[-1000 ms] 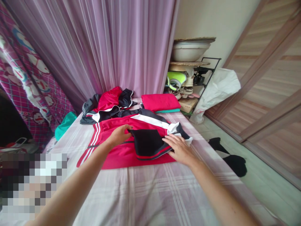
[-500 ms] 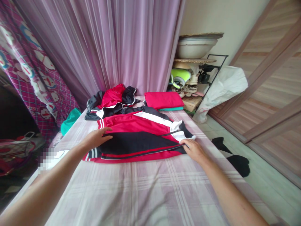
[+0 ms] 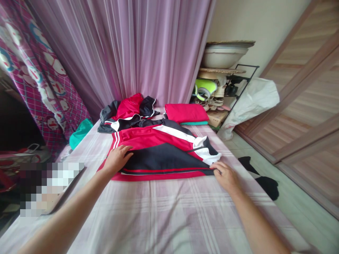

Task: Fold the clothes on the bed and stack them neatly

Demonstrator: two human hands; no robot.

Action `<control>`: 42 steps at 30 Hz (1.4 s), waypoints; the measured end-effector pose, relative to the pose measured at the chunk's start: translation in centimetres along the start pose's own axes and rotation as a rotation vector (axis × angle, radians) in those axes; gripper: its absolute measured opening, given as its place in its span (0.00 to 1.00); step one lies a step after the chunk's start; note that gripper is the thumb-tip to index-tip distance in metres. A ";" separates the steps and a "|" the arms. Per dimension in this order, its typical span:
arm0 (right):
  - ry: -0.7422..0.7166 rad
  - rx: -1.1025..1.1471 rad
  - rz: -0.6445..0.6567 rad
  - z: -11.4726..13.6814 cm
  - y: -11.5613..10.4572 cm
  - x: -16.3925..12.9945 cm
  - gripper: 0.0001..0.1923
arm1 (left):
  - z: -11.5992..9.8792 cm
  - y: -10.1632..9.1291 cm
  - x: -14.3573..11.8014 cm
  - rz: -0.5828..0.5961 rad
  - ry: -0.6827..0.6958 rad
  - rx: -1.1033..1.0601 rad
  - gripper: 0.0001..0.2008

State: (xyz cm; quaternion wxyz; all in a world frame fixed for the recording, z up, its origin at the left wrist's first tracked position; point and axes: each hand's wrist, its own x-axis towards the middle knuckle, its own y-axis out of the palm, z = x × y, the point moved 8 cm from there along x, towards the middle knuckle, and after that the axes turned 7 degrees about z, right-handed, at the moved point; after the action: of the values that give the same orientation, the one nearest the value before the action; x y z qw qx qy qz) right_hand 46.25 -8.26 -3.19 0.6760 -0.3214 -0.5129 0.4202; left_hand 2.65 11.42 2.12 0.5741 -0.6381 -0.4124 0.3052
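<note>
A red, black and white zip jacket [image 3: 164, 158] lies across the bed, its white-lined collar to the right and its striped red hem to the left. A black sleeve with red and white piping is folded over its front. On the cuff end of that sleeve my left hand [image 3: 118, 157] rests flat, fingers stretched out. My right hand [image 3: 227, 177] pinches the black shoulder edge of the jacket between thumb and fingers, just below the collar. Part of the left cuff is hidden under my left hand.
Behind the jacket lie a crumpled red and black garment [image 3: 128, 107] and a folded red cloth [image 3: 186, 112] on a green one. A blurred-out flat object sits at the left bed edge. A shoe rack [image 3: 247, 83] and a white bag [image 3: 254, 100] stand at the right.
My left hand has slid from the upper sleeve edge down over the cuff and flattened there. My right hand stays at the shoulder edge, slightly lower. The view has shifted a little.
</note>
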 end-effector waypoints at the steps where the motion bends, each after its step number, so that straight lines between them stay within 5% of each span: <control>1: -0.001 -0.016 -0.003 0.1 -0.2 0.1 0.16 | -0.4 0.0 -0.5 -0.032 0.007 0.015 0.21; 5: -0.023 -0.025 -0.087 2.5 -1.9 1.6 0.17 | -2.2 0.6 -2.9 -0.134 0.010 0.097 0.22; 8: -0.068 0.037 -0.079 7.7 -2.1 4.6 0.17 | -3.3 2.1 -4.0 -0.113 -0.020 0.149 0.24; 13: -0.209 0.127 0.180 20.1 3.0 9.7 0.23 | -4.1 4.1 -3.7 -0.035 0.003 0.138 0.26; 16: -0.276 0.086 0.375 24.3 7.7 10.4 0.27 | -4.0 4.2 -3.6 -0.031 0.016 0.154 0.26; 20: -0.155 -0.012 0.522 21.6 11.0 9.5 0.30 | -3.8 4.4 -3.8 -0.038 0.007 0.169 0.26; 25: -0.022 -0.117 0.505 15.0 9.8 7.9 0.29 | -2.3 4.4 -3.7 -0.053 0.065 0.127 0.28; 29: -0.028 -0.156 0.473 12.3 9.1 7.1 0.28 | 0.5 4.3 -3.9 -0.041 0.024 0.117 0.29; 33: -0.026 -0.190 0.496 12.6 8.8 7.4 0.28 | 1.5 4.5 -4.3 -0.026 -0.011 0.090 0.27; 39: -0.161 -0.113 0.419 18.6 8.4 7.6 0.28 | 1.2 4.4 -4.4 -0.047 -0.013 0.066 0.26; 42: -0.217 -0.102 0.488 18.0 9.3 6.2 0.28 | 1.4 4.4 -4.4 -0.051 -0.003 0.074 0.27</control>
State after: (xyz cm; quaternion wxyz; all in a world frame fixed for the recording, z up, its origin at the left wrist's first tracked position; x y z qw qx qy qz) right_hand 27.46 1.49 -3.75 0.4785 -0.4222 -0.5103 0.5765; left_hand 0.16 8.26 -2.77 0.6042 -0.6052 -0.4181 0.3062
